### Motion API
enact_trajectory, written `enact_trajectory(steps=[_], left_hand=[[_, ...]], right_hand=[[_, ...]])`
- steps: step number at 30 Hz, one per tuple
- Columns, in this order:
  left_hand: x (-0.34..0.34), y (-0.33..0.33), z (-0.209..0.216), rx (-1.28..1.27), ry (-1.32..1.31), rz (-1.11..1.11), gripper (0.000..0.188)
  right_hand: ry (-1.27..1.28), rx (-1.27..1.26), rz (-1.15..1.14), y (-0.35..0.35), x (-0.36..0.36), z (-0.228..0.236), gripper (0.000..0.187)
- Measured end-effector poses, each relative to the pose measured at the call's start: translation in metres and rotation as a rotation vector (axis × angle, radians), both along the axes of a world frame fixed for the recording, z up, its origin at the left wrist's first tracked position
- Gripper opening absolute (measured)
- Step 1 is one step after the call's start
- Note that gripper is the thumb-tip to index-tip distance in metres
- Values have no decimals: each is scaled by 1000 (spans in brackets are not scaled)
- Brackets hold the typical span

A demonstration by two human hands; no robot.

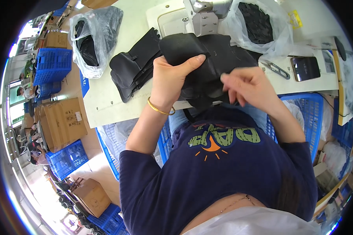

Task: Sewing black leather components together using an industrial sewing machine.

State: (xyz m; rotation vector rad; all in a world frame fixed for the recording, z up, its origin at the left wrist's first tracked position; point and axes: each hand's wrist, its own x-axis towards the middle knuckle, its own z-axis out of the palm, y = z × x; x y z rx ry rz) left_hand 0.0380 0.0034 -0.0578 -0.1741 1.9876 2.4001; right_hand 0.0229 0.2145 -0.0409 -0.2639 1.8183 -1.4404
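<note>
A pale counter (102, 113) spanned the upper part of my view, in a workshop with blue crates (53, 66) and cardboard boxes (62, 123) far left of the black piece (211, 64). From my end, the left grip (170, 76) was closed on that piece, its thumb laid across the upper face, above the counter's near side. The right grip (247, 86), blurred, hung with fingers partly curled at the piece's lower right; I couldn't tell whether it pinched any of it. Just left of the piece I had a stack of black parts (135, 64); behind it, a metal machine (204, 23); behind and right, a clear bag (278, 37) of black scraps. Farther right of it lay snips (276, 69), then a dark phone (306, 68).
</note>
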Motion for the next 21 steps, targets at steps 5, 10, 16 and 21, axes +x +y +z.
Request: enact_trajectory(steps=[5, 10, 16, 21], left_hand=[[11, 11, 27, 328, -114, -70, 23], [19, 16, 36, 108, -38, 4, 18], [20, 17, 39, 42, 12, 14, 16], [19, 17, 36, 32, 11, -8, 16]], right_hand=[[-30, -815, -466, -13, 36, -33, 18], [154, -617, -603, -31, 26, -18, 18], [251, -683, -672, -40, 26, -20, 15], [253, -653, -633, -37, 27, -24, 27]])
